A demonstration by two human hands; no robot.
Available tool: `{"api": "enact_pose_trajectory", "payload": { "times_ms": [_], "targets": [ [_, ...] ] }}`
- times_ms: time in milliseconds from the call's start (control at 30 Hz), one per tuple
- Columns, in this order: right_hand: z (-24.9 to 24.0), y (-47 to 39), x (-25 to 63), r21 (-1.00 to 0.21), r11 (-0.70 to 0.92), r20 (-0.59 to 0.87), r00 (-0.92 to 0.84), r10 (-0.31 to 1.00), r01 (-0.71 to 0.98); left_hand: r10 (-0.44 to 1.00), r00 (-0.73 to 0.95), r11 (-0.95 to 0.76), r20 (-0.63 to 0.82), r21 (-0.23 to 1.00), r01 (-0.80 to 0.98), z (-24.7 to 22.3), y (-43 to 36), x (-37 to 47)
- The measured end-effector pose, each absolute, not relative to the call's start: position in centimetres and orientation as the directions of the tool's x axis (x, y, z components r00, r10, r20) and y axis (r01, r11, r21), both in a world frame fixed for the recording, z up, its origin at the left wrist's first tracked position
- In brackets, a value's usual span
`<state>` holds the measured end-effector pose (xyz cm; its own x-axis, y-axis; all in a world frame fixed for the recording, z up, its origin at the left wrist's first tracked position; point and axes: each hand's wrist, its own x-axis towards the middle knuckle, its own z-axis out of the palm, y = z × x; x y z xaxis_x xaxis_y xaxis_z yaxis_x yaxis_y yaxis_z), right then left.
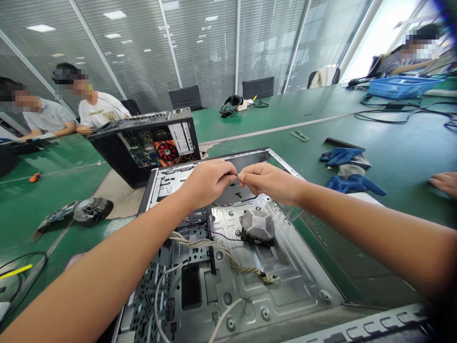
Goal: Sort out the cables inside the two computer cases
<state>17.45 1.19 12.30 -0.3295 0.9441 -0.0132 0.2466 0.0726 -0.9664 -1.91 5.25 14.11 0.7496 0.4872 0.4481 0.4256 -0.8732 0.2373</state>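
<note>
My left hand and my right hand meet fingertip to fingertip above the far part of an open metal computer case. Both are pinched closed; whatever lies between the fingertips is too small to make out. Below them in the case rests a finned heatsink with a thin dark wire running left from it. A twisted bundle of beige cables crosses the case floor, and a pale loose cable loops near the front.
Behind stands a black computer tower with a red fan. Blue-grey gloves lie at right, near another person's hand. A blue basket, black cables and a headset are farther back. Several people sit around.
</note>
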Motion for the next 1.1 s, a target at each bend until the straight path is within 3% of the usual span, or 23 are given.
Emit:
{"api": "enact_pose_trajectory", "payload": {
  "times_ms": [167, 433, 767, 1100],
  "targets": [
    [12.23, 1.22, 17.59, -0.925, 0.124, 0.005, -0.316, 0.949, 0.358, 0.497, 0.746, -0.868, 0.444, 0.254, 0.427, 14.05, 5.36, -1.96],
    [12.45, 1.09, 17.26, -0.977, 0.033, -0.046, -0.362, 0.931, 0.208, 0.472, 0.754, -0.877, 0.457, 0.155, 0.455, 14.02, 5.13, -2.12],
    [12.21, 1.2, 17.59, -0.904, 0.139, -0.008, -0.341, 0.94, 0.404, 0.551, 0.74, -0.833, 0.385, 0.301, 0.464, 14.08, 5.15, -1.77],
    [12.63, 1.03, 17.13, -0.978, 0.025, -0.048, -0.334, 0.942, 0.209, 0.511, 0.743, -0.858, 0.433, 0.199, 0.474, 13.73, 5.41, -2.18]
  ]
}}
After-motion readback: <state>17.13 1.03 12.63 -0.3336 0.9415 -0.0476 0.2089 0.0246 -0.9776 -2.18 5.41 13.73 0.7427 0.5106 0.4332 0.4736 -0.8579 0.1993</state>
